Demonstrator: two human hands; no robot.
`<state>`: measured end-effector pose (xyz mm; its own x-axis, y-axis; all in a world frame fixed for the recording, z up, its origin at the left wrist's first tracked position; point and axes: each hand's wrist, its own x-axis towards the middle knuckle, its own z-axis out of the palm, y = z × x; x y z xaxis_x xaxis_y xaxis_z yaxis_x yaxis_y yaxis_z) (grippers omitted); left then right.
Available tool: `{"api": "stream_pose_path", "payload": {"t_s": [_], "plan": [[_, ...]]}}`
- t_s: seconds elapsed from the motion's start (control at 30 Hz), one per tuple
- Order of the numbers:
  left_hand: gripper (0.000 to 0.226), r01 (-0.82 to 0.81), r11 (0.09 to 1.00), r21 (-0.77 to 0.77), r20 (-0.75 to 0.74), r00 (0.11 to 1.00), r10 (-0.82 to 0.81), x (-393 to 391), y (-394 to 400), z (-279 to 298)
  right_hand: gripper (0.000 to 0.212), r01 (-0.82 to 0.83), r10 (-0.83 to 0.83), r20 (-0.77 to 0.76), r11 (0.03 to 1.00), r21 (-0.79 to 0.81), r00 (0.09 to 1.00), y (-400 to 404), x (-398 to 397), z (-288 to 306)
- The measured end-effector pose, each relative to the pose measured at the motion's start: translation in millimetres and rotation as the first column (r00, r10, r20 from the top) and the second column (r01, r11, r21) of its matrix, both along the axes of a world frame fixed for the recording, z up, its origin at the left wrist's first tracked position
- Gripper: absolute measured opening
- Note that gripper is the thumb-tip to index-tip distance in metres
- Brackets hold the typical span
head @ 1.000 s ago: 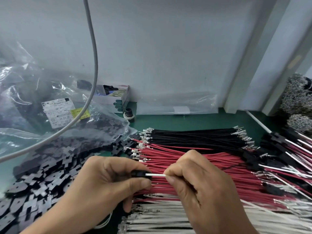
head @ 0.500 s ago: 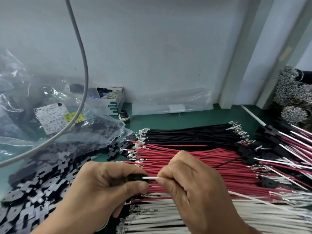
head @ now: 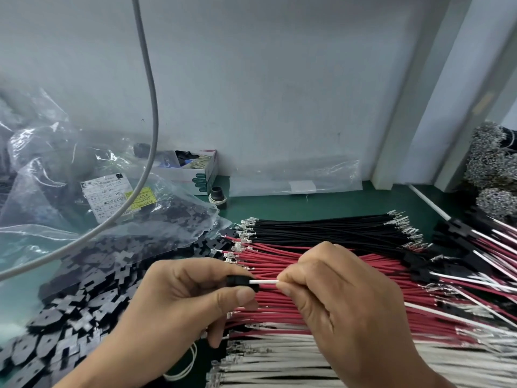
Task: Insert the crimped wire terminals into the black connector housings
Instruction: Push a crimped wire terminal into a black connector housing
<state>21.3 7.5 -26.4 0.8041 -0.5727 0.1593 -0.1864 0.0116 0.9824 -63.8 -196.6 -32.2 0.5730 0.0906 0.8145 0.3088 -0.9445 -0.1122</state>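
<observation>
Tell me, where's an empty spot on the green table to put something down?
Bare green table shows in a strip at the back, between the clear bag by the wall and the black wires. Everywhere nearer is crowded: red wires, white wires, black housings.

The left hand covers most of the black housing, so the white wire tip (terminal included) is hidden. The label print blurs; white wires run off the bottom edge

Both the left hand and the right hand are bare, without gloves or rings.
</observation>
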Motion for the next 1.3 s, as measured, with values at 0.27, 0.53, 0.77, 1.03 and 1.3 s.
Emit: {"api": "stream_pose_path", "payload": {"t_s": [0.27, 0.53, 0.77, 1.03, 1.3], "plan": [[0.038, 0.044, 0.999, 0.001, -0.071, 0.996, -0.044, 3, -2, -3, 0.026, 0.004, 0.003, -0.067, 0.995, 0.101, 0.998, 1, -2, 0], [0.04, 0.047, 0.999, -0.003, -0.083, 0.995, -0.047, 3, -3, -6, 0.028, 0.003, 0.007, -0.083, 0.993, 0.117, 0.997, 1, -3, -1], [0.039, 0.055, 0.998, 0.006, -0.063, 0.997, -0.054, 3, -4, -7, 0.026, -0.012, 0.024, -0.086, 0.991, 0.134, 0.996, 1, -3, -2], [0.039, 0.07, 0.998, -0.011, -0.069, 0.995, -0.07, 5, -3, -10, 0.023, -0.028, 0.045, -0.1, 0.986, 0.167, 0.994, -2, -5, -5], [0.044, -0.01, 0.994, -0.106, -0.119, 0.993, -0.003, 14, 1, -19, 0.026, 0.082, -0.04, -0.228, 0.98, 0.179, 0.973, -9, -5, 0]]}}
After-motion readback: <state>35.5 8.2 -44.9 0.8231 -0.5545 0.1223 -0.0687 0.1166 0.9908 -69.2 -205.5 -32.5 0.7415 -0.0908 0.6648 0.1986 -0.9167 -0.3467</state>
